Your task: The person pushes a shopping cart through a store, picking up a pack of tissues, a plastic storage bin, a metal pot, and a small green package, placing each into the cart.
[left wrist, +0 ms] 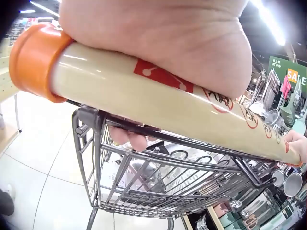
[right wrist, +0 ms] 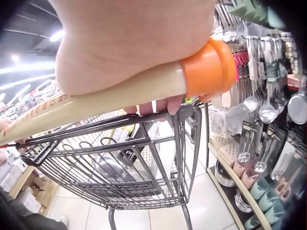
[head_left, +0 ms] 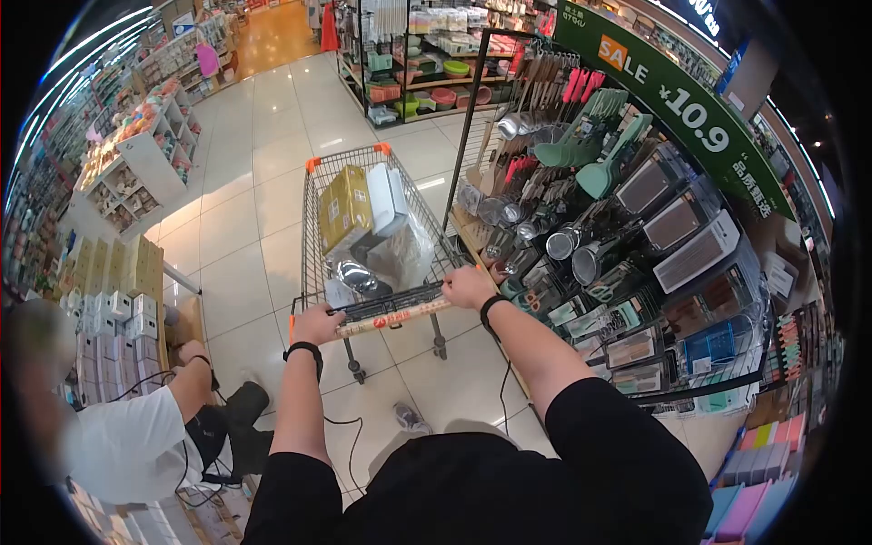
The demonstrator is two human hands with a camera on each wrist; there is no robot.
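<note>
On one handle (left wrist: 129, 96) | two hands (head_left: 321, 323) (head_left: 469, 288) gripping | one shopping cart (right wrist: 117, 189)

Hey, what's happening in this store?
A person in black sleeves is gripping the handle of a shopping cart, the left hand near its left end and the right hand near its right. A gold box and a white box sit in the cart. Kitchen utensils hang at the right by a green sale sign; someone in a white shirt is at the left.

Housewares shop, green SALE sign (head_left: 674, 103) reading 10.9, rack (head_left: 466, 127) of hanging utensils (head_left: 594, 180), shopping cart (head_left: 401, 316)
</note>
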